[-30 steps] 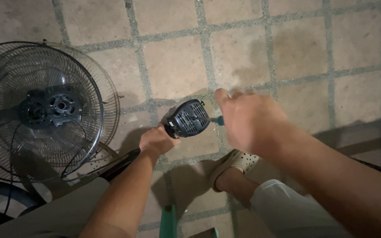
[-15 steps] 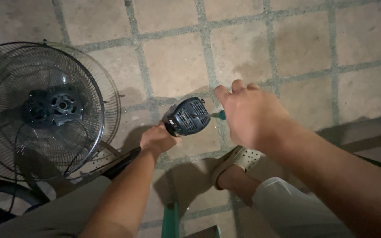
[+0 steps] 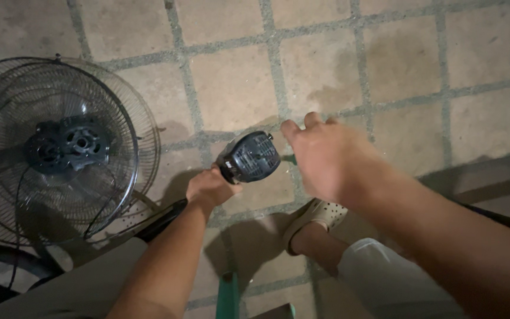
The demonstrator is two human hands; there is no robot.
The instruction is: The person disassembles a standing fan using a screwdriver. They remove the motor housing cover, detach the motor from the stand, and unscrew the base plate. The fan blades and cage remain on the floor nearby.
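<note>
Gripping the underside of a dark fan motor, the left hand is closed around its lower left end and holds it up above the tiled floor. The right hand sits just right of the motor, fingers curled around a green-handled screwdriver whose short visible stub points at the motor's vented back; the hand is blurred, so the grip itself is mostly hidden. The motor hangs near the middle of the scene, between the two hands.

Below the right hand, a foot in a pale perforated sandal rests on the tiles, with a light trouser leg nearer. To the far left, a round wire fan guard with a dark hub lies on the floor, well apart from the motor. A green edge shows at the near bottom.
</note>
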